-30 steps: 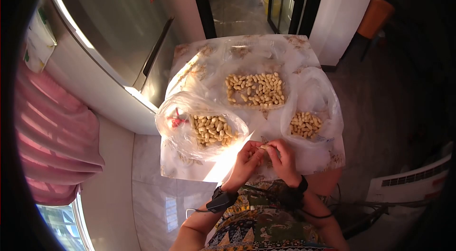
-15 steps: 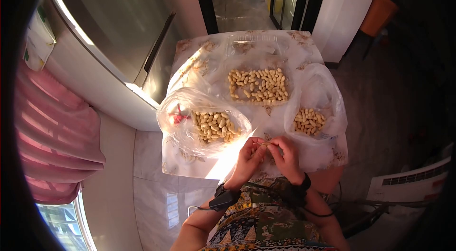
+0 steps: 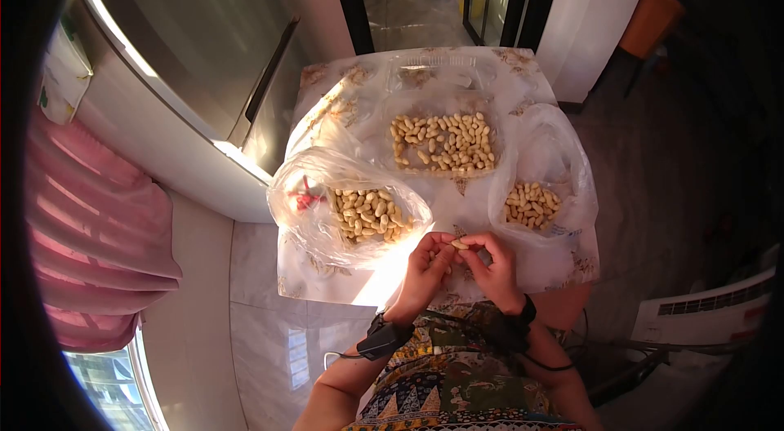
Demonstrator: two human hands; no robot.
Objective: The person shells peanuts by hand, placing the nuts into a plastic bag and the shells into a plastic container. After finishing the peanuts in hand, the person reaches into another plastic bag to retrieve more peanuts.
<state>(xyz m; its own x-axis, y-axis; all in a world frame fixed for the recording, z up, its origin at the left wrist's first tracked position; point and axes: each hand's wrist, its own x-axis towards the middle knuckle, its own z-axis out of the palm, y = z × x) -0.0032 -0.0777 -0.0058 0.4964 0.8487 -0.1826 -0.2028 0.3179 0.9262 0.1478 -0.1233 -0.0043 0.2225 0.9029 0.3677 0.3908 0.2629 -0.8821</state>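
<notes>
My left hand [image 3: 425, 269] and my right hand [image 3: 495, 267] meet over the near edge of the table. Between the right thumb and forefinger is a small pale peanut [image 3: 460, 244], with the left fingertips against its other end. The left fingers are curled, and what looks like another peanut shows partly within them. To the left, a clear plastic bag [image 3: 306, 170] lies open around a heap of unshelled peanuts [image 3: 369, 215]. On the right, a second plastic bag [image 3: 559, 137] holds a smaller pile of peanuts [image 3: 532, 206].
Behind the bags, a clear plastic box [image 3: 441, 64] with its lid raised holds many peanuts [image 3: 457, 141]. All stand on a patterned tablecloth [image 3: 572, 259]. A fridge [image 3: 188, 31] flanks the table at left, a white pillar [image 3: 600, 23] at right.
My fingertips have shifted slightly, so the peanut between them shows more plainly. Bags and box look unchanged; the whole view has tilted a little.
</notes>
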